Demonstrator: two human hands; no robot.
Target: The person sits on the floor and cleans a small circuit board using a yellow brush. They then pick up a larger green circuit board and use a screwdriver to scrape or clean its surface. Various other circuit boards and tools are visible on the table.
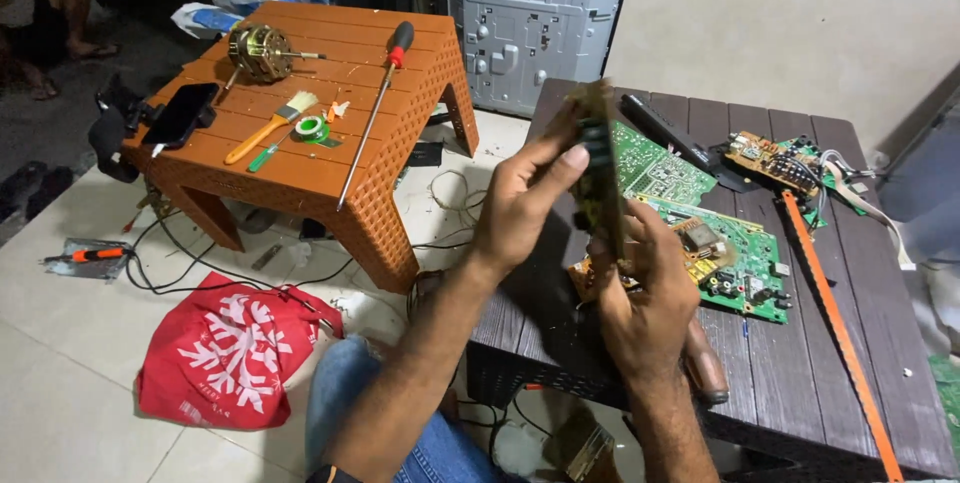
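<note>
Two hands on one upright circuit board — two boards flat below

A circuit board stands upright, seen edge-on, above the front of the dark slatted table.

i see a dark table with green boards and an orange strip lying on it.

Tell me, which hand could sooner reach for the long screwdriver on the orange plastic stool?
Probably the left hand: it holds the upright circuit board on the side nearer the red-handled screwdriver.
</note>
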